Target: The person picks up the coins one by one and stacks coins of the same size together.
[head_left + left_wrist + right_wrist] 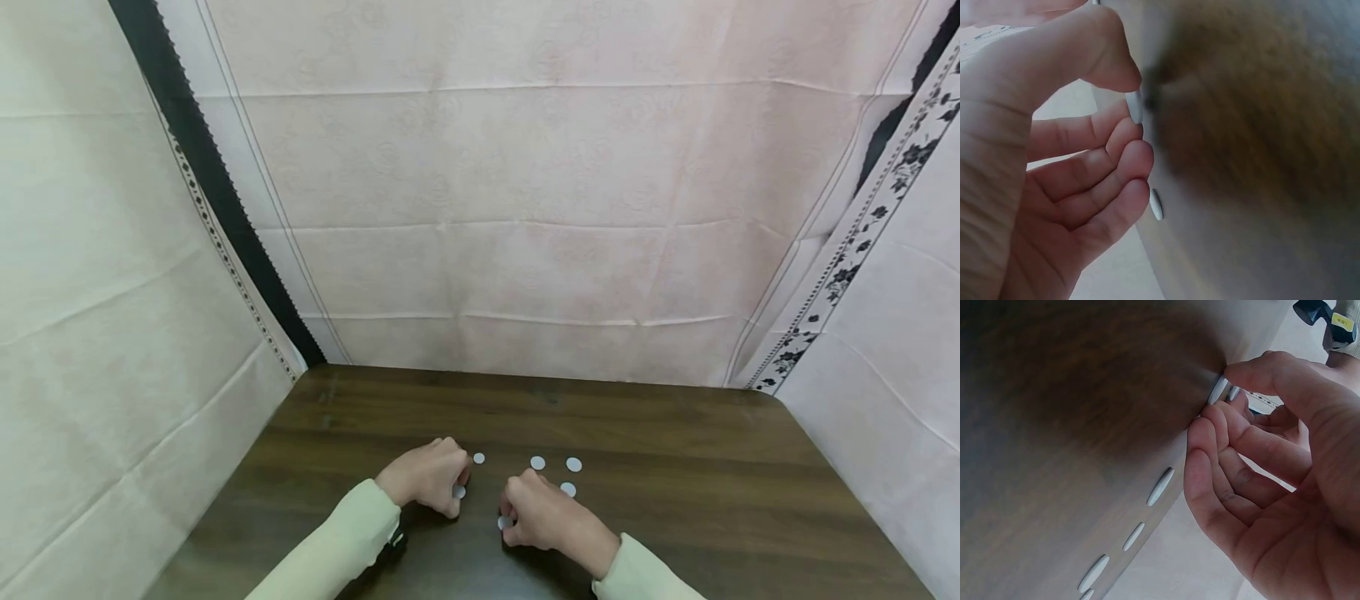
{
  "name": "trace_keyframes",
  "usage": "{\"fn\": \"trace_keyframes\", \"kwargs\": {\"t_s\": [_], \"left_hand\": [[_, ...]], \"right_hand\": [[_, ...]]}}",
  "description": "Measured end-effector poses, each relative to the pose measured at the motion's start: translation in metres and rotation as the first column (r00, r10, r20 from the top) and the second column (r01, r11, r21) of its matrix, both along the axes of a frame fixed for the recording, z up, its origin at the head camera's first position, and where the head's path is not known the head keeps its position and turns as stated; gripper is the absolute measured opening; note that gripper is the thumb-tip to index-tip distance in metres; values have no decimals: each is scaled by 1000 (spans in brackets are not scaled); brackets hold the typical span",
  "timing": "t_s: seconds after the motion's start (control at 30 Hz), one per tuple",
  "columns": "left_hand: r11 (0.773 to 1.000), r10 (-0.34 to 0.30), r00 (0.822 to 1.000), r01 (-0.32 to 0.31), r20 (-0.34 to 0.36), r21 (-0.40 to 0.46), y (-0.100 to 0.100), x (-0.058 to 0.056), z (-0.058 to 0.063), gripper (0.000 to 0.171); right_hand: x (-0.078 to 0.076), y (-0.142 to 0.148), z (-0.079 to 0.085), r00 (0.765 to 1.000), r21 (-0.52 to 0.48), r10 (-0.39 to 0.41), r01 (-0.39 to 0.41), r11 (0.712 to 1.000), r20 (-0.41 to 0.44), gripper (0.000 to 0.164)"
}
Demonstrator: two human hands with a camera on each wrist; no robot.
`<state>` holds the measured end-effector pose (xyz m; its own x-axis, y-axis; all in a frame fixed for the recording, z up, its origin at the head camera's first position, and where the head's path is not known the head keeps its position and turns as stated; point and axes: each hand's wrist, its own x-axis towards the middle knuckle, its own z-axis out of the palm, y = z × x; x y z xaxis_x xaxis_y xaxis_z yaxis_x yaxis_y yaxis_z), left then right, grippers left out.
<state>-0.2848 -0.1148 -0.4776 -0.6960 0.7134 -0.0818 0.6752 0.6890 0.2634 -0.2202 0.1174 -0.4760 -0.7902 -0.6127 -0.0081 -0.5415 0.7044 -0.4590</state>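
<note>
Between thumb and fingers, my left hand (431, 475) pinches a small white round disc (1135, 107) at the table surface. Another white disc (479, 458) lies just beyond the fingertips; it also shows in the left wrist view below the fingers. My right hand (543, 512) grips a white disc (1217, 391) in the same way, its edge turned to the wrist camera. Three more discs lie flat beyond the right hand: one at its knuckles (537, 462), one farther right (573, 464), and a nearer disc (567, 490) partly behind the hand.
The dark brown wooden table (675, 467) spreads under both hands. Pale cloth (525, 167) hangs behind it, with more cloth at both sides. A dark device with a yellow label (1341, 324) sits on the left wrist.
</note>
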Motion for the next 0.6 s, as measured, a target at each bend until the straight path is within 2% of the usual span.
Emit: {"fn": "trace_keyframes", "kwargs": {"t_s": [0.23,0.43,0.6], "left_hand": [[1000,-12,1000,12,-6,11,1,3,4,17],[1000,-29,1000,29,-12,-1,3,7,6,20],[997,-72,997,73,-28,20,5,11,5,20]], "right_hand": [[0,-1,1,1000,2,4,-4,1000,20,8],[0,-1,1,1000,7,10,-10,1000,5,8],[1,0,0,1000,-2,18,-18,1000,8,7]]}}
